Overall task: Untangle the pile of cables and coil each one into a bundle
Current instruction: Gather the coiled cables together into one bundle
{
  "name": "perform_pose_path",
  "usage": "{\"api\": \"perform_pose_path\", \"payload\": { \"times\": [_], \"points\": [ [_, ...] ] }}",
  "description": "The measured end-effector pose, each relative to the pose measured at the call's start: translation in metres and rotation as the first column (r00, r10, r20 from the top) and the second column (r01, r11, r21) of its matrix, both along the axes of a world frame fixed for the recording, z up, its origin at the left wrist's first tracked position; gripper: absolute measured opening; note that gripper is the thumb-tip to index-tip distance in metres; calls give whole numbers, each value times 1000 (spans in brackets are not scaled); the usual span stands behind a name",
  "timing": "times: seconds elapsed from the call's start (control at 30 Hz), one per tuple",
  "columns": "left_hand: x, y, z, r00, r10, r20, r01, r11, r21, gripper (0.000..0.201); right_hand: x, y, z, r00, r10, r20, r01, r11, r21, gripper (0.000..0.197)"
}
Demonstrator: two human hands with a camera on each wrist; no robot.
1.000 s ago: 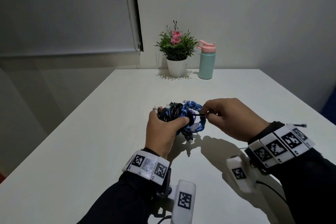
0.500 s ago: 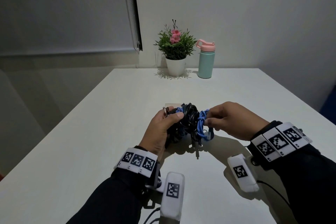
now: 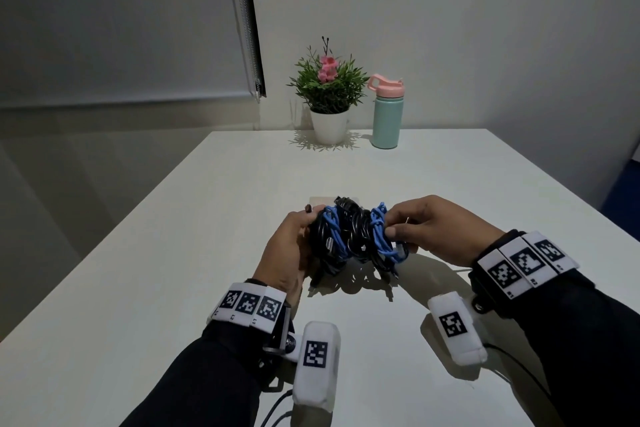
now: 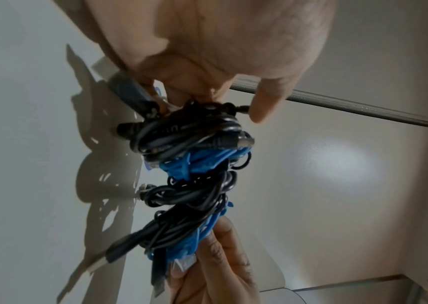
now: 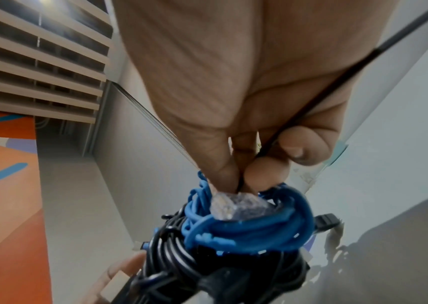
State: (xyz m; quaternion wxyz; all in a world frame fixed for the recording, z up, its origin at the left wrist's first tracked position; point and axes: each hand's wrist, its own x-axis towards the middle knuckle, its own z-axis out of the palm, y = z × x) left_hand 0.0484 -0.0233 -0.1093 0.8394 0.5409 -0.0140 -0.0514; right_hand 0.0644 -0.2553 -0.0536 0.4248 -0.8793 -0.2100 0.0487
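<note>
Cable tangle [image 3: 353, 236] held above table [image 3: 173, 253], near its front middle, between left hand [image 3: 287, 253] on its left and right hand [image 3: 433, 229] on its right. Plant pot [image 3: 329, 126] and bottle [image 3: 386, 118] side by side at table's far edge, bottle on the right.

The tangle of cables [image 3: 356, 239] hangs between my two grips, lifted just above the surface [image 3: 173, 270]. It is a tight knot of black cables [image 4: 181, 133] wound through a blue cable [image 5: 246, 232]. The blue loops bunch at the right end, where a clear plastic plug [image 5: 236, 207] shows. Black USB plugs [image 4: 119, 255] dangle loose beneath the knot.
</note>
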Motion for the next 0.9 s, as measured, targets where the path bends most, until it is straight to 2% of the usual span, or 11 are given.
{"api": "perform_pose_path", "payload": {
  "times": [0.1, 0.23, 0.37, 0.5, 0.63, 0.73, 0.8, 0.9],
  "points": [
    [3, 6, -2, 999, 17, 31, -18, 1000, 18, 50, 0, 2, 0, 1000, 3, -7, -3, 1000, -14, 8],
    [5, 9, 0, 997, -63, 52, 58, 994, 98, 54, -1, 3, 2, 999, -30, 17, 31, 994, -109, 15],
    [5, 12, 3, 992, -122, 42, 115, 983, 146, 46, -1, 4, 4, 997, -46, 56, 56, 979, -195, 16],
    [5, 15, 2, 977, -207, 43, 203, 976, 84, 39, -1, 1, 6, 996, -58, 75, 75, 967, -243, 19],
    [4, 20, 1, 976, -212, 50, 208, 975, 77, 34, -2, 0, 6, 995, -60, 85, 79, 969, -236, 20],
    [6, 20, 1, 984, -178, 24, 175, 981, 84, 38, -3, 1, 7, 995, -34, 95, 58, 963, -264, 21],
    [8, 19, 1, 991, -131, 15, 129, 986, 108, 43, -4, 1, 8, 996, 1, 84, 23, 960, -279, 27],
    [7, 18, 0, 987, -159, 28, 155, 981, 115, 38, -4, 0, 9, 997, 19, 71, 2, 959, -283, 33]
  ]
}}
